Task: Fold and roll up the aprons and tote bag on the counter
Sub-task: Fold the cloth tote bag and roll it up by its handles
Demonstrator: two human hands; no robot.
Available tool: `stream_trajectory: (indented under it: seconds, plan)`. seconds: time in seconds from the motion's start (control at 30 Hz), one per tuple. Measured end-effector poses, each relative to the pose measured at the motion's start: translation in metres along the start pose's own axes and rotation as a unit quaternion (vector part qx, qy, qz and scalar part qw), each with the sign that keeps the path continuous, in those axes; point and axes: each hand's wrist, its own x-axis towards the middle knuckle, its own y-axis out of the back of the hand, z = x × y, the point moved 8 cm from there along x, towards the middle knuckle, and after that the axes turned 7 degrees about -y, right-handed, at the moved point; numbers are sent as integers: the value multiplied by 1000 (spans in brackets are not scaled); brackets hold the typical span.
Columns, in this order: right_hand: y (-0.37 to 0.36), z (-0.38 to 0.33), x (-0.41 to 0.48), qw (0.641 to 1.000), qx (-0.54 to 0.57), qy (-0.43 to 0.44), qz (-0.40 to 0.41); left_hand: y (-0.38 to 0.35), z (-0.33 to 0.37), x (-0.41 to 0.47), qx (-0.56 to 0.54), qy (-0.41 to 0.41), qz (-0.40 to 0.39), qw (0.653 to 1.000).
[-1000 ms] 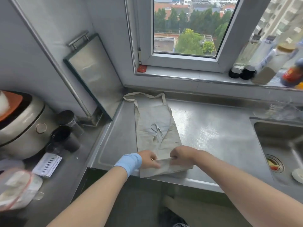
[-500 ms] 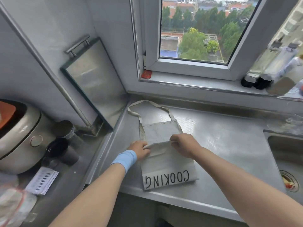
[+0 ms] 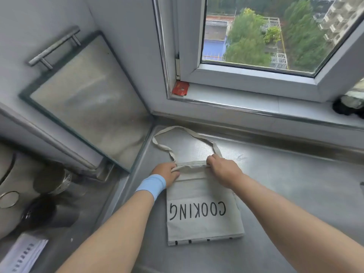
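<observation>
- Apron (image 3: 202, 223): one, beige cloth. It lies flat on the counter's near half, close to the front edge, folded into a narrow upright panel. "COOKING" is printed in black and reads upside down from where the person stands.
- Neck strap (image 3: 171, 129): one loop, spread on the steel beyond the apron, toward the window.
- Left hand (image 3: 166, 173): one, fingers curled round the left end of the apron's far folded edge. One pale blue wristband (image 3: 151, 185) on the wrist.
- Right hand (image 3: 224, 170): one, fingers pinching the right end of the same edge. The two hands are apart, with the fold stretched between them.
- Counter (image 3: 285, 184): one, stainless steel with a raised lip along its left side.
- Glass board (image 3: 88, 99): one, green-edged, leaning on the left wall, with one metal bar handle (image 3: 54, 48).
- Window (image 3: 256, 36): one, white frame, with trees and rooftops outside.
- Sill (image 3: 256, 103): one red packet (image 3: 180, 88) in its left corner. There are blurred containers at the far right, and I cannot count them.
- Lower shelf, left: two dark cups (image 3: 51, 180), one rounded appliance (image 3: 7, 194) partly in view, and one printed paper (image 3: 21, 255).
</observation>
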Motion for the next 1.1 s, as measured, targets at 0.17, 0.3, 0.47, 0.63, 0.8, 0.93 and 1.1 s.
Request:
stream_trajectory:
  seconds: [0.17,0.3,0.47,0.63,0.8,0.93,1.1]
  plan:
    - [-6,0,37,1000,-5,-6,13,4,-16,18,-16,36,42,998]
    - [-17,10,48,1000,-14,-10,11,4,-4,23,47,12,95,994]
    - [-25,22,43,998,44,-13,32,-27,49,1,209,-144,128,959]
    - [-15,1,10,989,-55,28,138,-90,40,-1,245,-113,2,963]
    - [-85,-2,-35,999,-21,28,3,-92,32,-7,269,-95,12,958]
    - [-88,16,-50,998,-63,-25,17,-85,15,-31,288,-61,12,956]
    - [-72,-3,-74,992,-106,24,59,-66,31,-70,235,-156,97,954]
